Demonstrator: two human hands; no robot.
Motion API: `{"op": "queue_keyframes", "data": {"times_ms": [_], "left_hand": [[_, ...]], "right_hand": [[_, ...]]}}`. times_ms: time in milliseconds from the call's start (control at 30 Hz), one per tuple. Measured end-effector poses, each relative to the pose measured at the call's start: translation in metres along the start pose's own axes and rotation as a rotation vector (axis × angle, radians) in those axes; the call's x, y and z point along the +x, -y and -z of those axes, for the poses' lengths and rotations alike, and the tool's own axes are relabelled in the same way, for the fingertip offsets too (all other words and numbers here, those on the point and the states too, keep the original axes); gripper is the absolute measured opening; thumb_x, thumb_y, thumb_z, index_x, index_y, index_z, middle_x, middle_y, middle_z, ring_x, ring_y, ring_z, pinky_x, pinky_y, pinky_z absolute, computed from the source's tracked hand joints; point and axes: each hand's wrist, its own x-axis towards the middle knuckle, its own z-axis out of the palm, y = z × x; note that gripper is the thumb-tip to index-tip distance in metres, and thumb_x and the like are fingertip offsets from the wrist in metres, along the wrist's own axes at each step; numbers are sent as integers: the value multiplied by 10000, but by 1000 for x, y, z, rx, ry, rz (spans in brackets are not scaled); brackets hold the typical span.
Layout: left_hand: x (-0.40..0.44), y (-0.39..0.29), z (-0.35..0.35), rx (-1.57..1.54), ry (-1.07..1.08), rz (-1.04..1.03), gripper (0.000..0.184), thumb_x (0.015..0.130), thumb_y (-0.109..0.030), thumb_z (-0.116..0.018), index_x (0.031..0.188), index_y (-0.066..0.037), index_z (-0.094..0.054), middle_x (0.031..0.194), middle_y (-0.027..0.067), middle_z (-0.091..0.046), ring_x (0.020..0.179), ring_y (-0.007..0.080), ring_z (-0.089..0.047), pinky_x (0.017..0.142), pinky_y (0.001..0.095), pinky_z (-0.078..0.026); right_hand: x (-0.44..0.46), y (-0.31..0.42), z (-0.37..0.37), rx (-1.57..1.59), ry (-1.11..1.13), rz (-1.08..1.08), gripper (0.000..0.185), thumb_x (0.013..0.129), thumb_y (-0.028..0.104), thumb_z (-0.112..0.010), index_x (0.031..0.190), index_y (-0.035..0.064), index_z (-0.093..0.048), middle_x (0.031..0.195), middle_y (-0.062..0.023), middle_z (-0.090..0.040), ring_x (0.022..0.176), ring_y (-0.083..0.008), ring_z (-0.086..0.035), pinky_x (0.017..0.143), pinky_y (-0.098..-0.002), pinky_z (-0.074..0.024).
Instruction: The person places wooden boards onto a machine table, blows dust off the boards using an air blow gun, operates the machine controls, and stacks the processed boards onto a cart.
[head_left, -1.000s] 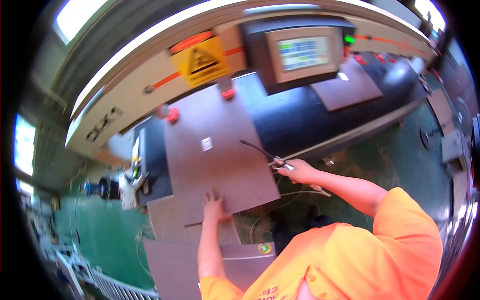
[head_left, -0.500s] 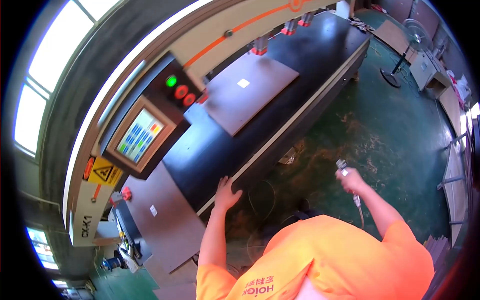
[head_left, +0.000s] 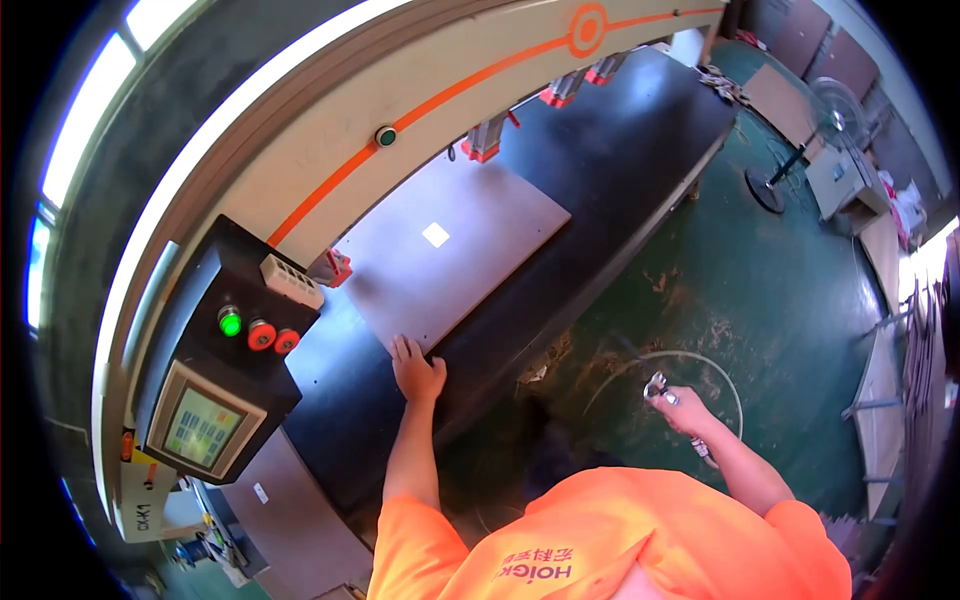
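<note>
My left hand [head_left: 418, 376] lies with fingers spread at the near corner of a flat rectangular panel [head_left: 480, 240], which bears a small white label. The panel rests on the black machine table [head_left: 500, 330], under the beam with red-tipped clamps [head_left: 482, 142]. Out over the floor to the right, my right hand [head_left: 684, 411] is wrapped round an air blow gun [head_left: 657, 386]. A pale hose [head_left: 738, 385] loops away from it.
At left is a control box with a touchscreen [head_left: 203, 425] and lit buttons [head_left: 230, 321]. A second panel [head_left: 290, 500] lies below it. A standing fan [head_left: 770, 185] and a grey cabinet [head_left: 845, 185] stand far right. Debris marks the green floor [head_left: 690, 290].
My left hand has moved from the table edge onto the panel's corner. My right hand has shifted slightly down and left with the air blow gun. The view has moved closer to the beam.
</note>
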Motion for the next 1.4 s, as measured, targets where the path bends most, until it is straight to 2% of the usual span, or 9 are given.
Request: {"op": "queue_keyframes", "data": {"times_ms": [300,433,500,567,667,967,1033,1167,1400], "left_hand": [[-83,-176,44,-352,242,-259,520,703,-222,-605,1202,-79,-576,1197,211,-562,1112,409,-515,943,540,-406],[-65,-104,1,150,-202,235,676,788,-322,-654,1314,45,-441,1255,311,-476,1159,458,-460,954,561,-385],[-69,-121,17,-2,107,691,697,797,-352,-659,1321,50,-434,1286,323,-460,1187,468,-444,980,519,-389],[-108,-148,-7,-134,88,597,719,794,-373,-676,1326,43,-430,1310,328,-438,1210,463,-431,967,486,-413],[-132,-199,-3,-324,108,1018,643,792,-399,-702,1233,36,-525,1185,287,-562,1109,404,-548,924,456,-451],[-119,-342,-27,-981,259,1419,411,836,-301,-689,1045,45,-614,959,191,-680,875,292,-673,805,363,-522],[-81,-360,-18,-912,690,1093,438,804,-281,-700,1141,-19,-605,1034,172,-660,950,311,-649,813,398,-528],[-20,-326,-5,-22,271,212,698,710,-308,-726,1336,-104,-495,1415,198,-412,1316,419,-365,1014,541,-389],[66,-255,-12,172,544,247,803,713,-500,-733,1402,-218,-431,1554,157,-150,1384,500,-163,993,661,-342]], "right_hand": [[128,49,10,188,68,-83,330,924,229,-592,1201,54,-558,655,-43,-554,429,-100,-492,389,-257,-392],[174,34,25,-1,97,114,546,872,167,-622,1371,48,-434,731,-59,-585,476,-116,-541,455,-272,-457],[186,44,40,-40,74,243,577,845,154,-624,1375,38,-427,731,-66,-600,475,-123,-552,480,-287,-473],[206,58,65,-135,189,236,679,788,156,-651,1412,64,-398,880,-121,-614,691,-222,-580,659,-332,-497],[228,58,82,-298,247,404,697,773,268,-652,1406,99,-413,1199,-247,-597,1139,-388,-564,968,-397,-443],[283,221,127,-126,364,530,281,863,311,-624,921,37,-639,702,-120,-653,606,-266,-647,595,-378,-510],[297,215,133,-248,405,504,326,883,337,-612,832,15,-625,613,-84,-605,530,-188,-607,527,-346,-476],[290,183,144,-446,457,456,343,890,350,-599,815,16,-617,578,-81,-585,517,-187,-590,515,-343,-457],[286,158,177,-215,370,179,304,926,332,-580,872,33,-605,571,-50,-571,422,-120,-515,401,-260,-393]]}}
